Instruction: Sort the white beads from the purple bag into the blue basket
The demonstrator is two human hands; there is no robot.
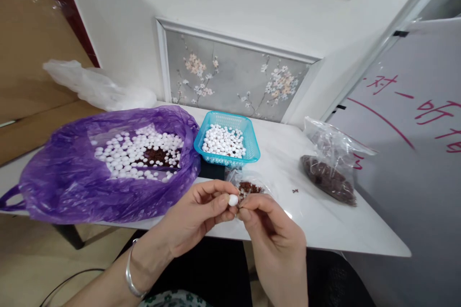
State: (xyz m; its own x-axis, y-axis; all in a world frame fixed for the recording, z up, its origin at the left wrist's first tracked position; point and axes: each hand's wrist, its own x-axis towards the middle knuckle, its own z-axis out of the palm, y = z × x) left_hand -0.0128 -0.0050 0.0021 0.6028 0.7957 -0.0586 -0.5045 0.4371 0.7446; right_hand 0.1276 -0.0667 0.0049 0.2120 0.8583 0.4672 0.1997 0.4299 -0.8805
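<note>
At lower centre, your left hand [196, 216] pinches a white ball [233, 200] by its edge, likely leaving its face exposed to your right hand [279, 235], fingertips pressed together, contents unclear. The blue basket [253, 146] sits centrally, likely for reach.

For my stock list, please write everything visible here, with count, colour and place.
Purple bag: 1, purple, table left
Basket: 1, blue, table's back middle
Balls: many, white, in purple bag and basket
Small bag: 1, clear, reddish-brown bits, in front of basket
Zip bag: 1, clear, brown contents, table right
Loose bits: few, brown, near zip bag
Table: 1, white, centre
Translucent bag: 1, whitish, behind purple bag
Cardboard: count unclear, brown, far left
Floral panel: 1, grey, behind table
Whiteboard: 1, white, far right
Cable: 1, black, floor left
Bracelet: 1, silver, left wrist
Left hand: 1, bare, pinching white ball
Right hand: 1, bare, beside ball
Legs: 2, black-clothed, below
</note>
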